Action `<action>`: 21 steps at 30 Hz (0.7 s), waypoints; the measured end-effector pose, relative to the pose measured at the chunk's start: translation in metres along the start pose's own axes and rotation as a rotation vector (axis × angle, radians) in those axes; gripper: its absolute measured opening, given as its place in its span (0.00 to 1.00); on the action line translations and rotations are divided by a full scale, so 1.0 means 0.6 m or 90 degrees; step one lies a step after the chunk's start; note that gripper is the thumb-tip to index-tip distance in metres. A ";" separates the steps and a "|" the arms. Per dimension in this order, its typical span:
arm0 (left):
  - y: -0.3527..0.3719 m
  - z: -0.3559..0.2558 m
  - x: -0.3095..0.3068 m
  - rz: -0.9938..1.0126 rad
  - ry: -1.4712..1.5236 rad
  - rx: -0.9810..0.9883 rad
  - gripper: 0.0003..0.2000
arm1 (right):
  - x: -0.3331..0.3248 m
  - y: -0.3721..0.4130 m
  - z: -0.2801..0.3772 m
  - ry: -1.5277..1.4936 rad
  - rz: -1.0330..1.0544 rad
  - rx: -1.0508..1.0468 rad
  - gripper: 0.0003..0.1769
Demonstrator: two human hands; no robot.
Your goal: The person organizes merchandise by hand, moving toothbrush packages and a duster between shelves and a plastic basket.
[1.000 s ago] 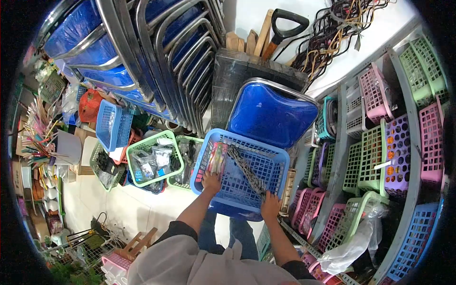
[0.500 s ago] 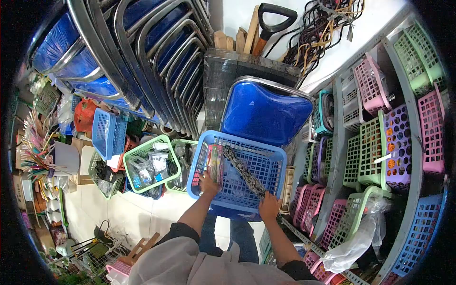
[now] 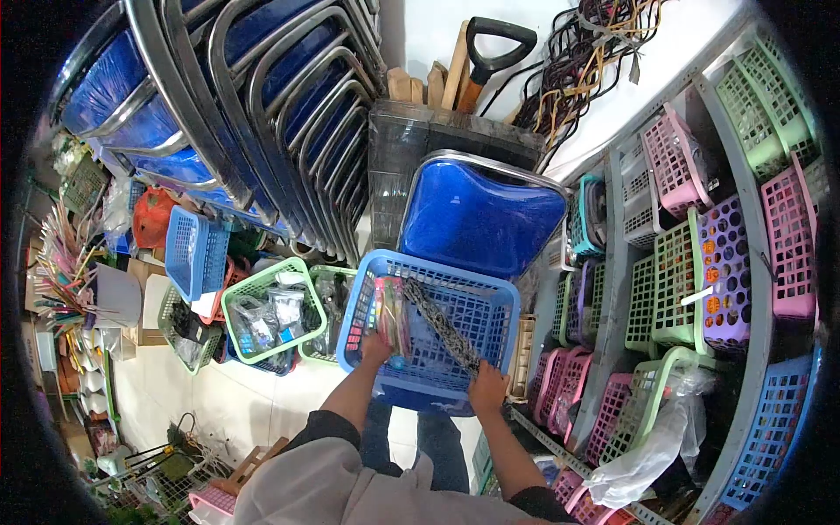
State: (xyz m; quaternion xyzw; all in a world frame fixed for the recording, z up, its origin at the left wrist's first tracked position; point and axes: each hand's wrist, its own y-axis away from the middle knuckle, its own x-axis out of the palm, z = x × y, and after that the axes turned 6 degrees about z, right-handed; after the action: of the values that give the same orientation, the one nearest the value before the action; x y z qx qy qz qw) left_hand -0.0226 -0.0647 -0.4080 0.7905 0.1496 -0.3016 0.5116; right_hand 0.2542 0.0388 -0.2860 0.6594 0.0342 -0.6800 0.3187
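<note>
A blue plastic basket (image 3: 486,372) rests on a chair with a blue seat in front of me. Inside its left part lies a packet of thin colourful items (image 3: 391,306), pink, yellow and green, in clear wrapping. My left hand (image 3: 374,350) is closed at the lower end of this packet; its fingertips are partly hidden. A long black-and-grey mottled bundle (image 3: 437,324) slants across the basket from upper left to lower right. At the basket's near right corner, my right hand (image 3: 487,389) is closed around the bundle's lower end.
Behind the basket is a blue padded chair back (image 3: 481,214). Stacked metal-framed chairs (image 3: 297,114) stand left. On the floor, a green basket (image 3: 229,302) holds bagged items. Shelves (image 3: 617,262) with coloured baskets line the right side. Tangled cables (image 3: 577,79) hang at the back.
The view has shifted slightly, and the basket appears a little lower and to the left. Both hands stay at the same items, with the left hand slightly lower on the packet.
</note>
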 end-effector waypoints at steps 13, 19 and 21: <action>0.068 -0.022 -0.084 0.153 0.472 0.136 0.28 | -0.081 0.011 0.032 -0.330 0.177 0.127 0.32; 0.148 -0.057 -0.190 0.234 0.580 0.143 0.32 | -0.153 0.077 0.024 -0.463 0.193 0.071 0.42; 0.154 -0.086 -0.221 0.230 0.576 0.212 0.30 | -0.140 0.082 0.007 -0.502 0.119 0.074 0.44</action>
State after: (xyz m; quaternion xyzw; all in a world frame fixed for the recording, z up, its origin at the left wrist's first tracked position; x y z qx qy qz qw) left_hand -0.0581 -0.0488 -0.2427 0.9258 0.1673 0.1439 0.3070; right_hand 0.2680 0.0306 -0.1899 0.3656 -0.1893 -0.8494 0.3302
